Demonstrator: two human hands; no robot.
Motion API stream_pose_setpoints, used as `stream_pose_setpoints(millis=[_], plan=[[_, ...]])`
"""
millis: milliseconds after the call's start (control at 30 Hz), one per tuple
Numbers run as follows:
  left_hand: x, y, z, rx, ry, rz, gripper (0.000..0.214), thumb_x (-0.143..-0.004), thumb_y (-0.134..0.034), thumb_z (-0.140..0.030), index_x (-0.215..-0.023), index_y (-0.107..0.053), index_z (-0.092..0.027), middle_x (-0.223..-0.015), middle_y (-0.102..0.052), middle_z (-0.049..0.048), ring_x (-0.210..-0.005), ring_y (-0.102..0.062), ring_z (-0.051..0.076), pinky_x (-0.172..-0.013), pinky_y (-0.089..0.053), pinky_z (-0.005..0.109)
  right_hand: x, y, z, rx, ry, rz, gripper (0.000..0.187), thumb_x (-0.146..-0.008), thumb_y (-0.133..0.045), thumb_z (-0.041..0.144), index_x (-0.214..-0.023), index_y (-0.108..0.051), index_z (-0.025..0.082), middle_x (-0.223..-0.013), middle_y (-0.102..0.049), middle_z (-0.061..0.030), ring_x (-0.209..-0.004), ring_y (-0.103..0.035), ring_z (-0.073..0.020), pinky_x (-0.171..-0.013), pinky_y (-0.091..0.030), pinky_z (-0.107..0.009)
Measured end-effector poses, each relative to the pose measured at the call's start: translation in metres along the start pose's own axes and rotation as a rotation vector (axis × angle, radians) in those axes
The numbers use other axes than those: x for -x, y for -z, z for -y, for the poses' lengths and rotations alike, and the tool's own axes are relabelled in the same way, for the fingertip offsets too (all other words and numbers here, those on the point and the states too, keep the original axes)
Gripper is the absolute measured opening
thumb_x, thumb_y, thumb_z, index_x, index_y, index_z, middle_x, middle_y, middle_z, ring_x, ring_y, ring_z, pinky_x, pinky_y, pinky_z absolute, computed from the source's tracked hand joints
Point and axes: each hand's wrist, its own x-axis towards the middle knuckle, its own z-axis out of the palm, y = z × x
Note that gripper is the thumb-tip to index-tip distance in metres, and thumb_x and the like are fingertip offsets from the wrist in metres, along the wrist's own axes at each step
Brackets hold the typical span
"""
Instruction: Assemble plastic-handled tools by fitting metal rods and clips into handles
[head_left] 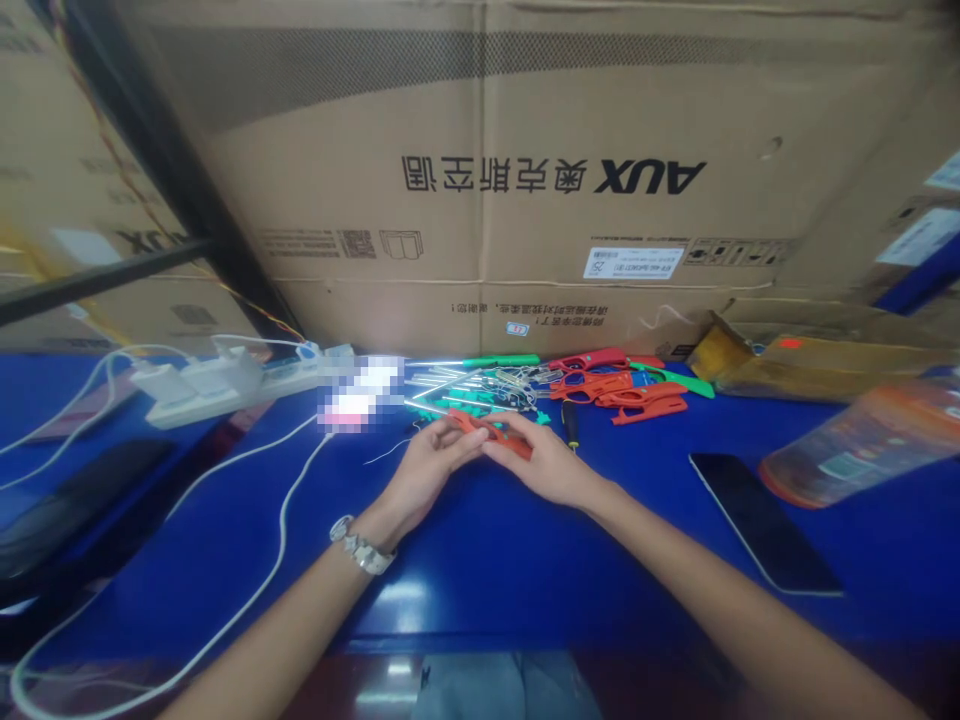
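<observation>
My left hand [441, 455] is closed around the left end of an orange long-nosed lighter [517, 443], near its thin metal tube. On its right end, the fingers of my right hand [546, 462] are wrapped round the same casing. The tube points to the upper left. Just behind my hands lies a loose heap of metal tubes [442, 380], small teal plastic parts [469, 403] and wired pieces [517, 380]. Several orange and red lighter casings [607, 385] are piled to the right of that heap. The inside of the held lighter is hidden by my fingers.
A green-handled screwdriver [501, 361] lies at the back, and a black-and-yellow tool [570, 425] by my right hand. Right of me are a phone [765, 525], a plastic jar [862, 450] and an open carton [795, 350]. A power strip [225, 385] with white cables stands left.
</observation>
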Motion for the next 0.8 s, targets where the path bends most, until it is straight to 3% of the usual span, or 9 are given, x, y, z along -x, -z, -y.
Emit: stream_pose_setpoints(millis=[67, 200, 333, 633, 800], plan=[[0.0011, 0.0023, 0.0000, 0.016, 0.003, -0.005, 0.029, -0.073, -0.084, -0.027, -0.096, -0.071, -0.014, -0.097, -0.076, 0.0050, -0.094, -0.070, 0.016, -0.097, -0.052, 0.031, -0.0014, -0.0024, -0.0016, -0.092, 0.012, 0.002, 0.041, -0.092, -0.058, 0.052, -0.126, -0.061, 0.029, -0.107, -0.072, -0.0038, -0.093, -0.067, -0.0208, -0.083, -0.051, -0.035], [0.0017, 0.0046, -0.0037, 0.041, 0.054, 0.071, 0.028, -0.079, -0.079, -0.029, -0.101, -0.072, -0.014, -0.105, -0.075, 0.0079, -0.099, -0.070, 0.018, -0.102, -0.050, 0.033, -0.0046, -0.0010, -0.0038, -0.221, -0.027, 0.029, 0.040, -0.092, -0.059, 0.051, -0.122, -0.065, 0.024, -0.091, -0.072, -0.0024, -0.080, -0.066, -0.0178, -0.075, -0.053, -0.032], [0.0012, 0.0056, -0.0081, 0.105, 0.113, 0.108, 0.026, -0.078, -0.078, -0.026, -0.101, -0.073, -0.014, -0.112, -0.075, 0.0098, -0.105, -0.069, 0.021, -0.105, -0.048, 0.036, -0.0054, 0.0026, -0.0051, -0.166, 0.007, -0.051, 0.037, -0.086, -0.068, 0.047, -0.114, -0.069, 0.024, -0.111, -0.071, -0.0041, -0.101, -0.065, -0.0221, -0.089, -0.051, -0.037], [-0.0048, 0.0023, -0.0014, 0.056, 0.090, -0.033, 0.014, -0.075, -0.071, -0.022, -0.084, -0.073, -0.012, -0.094, -0.077, 0.0118, -0.089, -0.072, 0.020, -0.095, -0.053, 0.036, -0.0038, -0.0005, -0.0008, -0.063, -0.031, -0.055, 0.035, -0.085, -0.069, 0.048, -0.113, -0.070, 0.027, -0.108, -0.073, -0.0021, -0.096, -0.066, -0.0216, -0.090, -0.048, -0.037], [-0.0047, 0.0010, -0.0025, 0.034, 0.149, -0.028, 0.009, -0.076, -0.068, -0.018, -0.082, -0.072, -0.012, -0.090, -0.077, 0.0116, -0.088, -0.072, 0.021, -0.097, -0.053, 0.038, -0.0065, 0.0014, -0.0003, -0.027, -0.052, -0.042, 0.031, -0.084, -0.069, 0.047, -0.104, -0.072, 0.024, -0.102, -0.072, -0.0030, -0.092, -0.064, -0.0206, -0.086, -0.046, -0.035]])
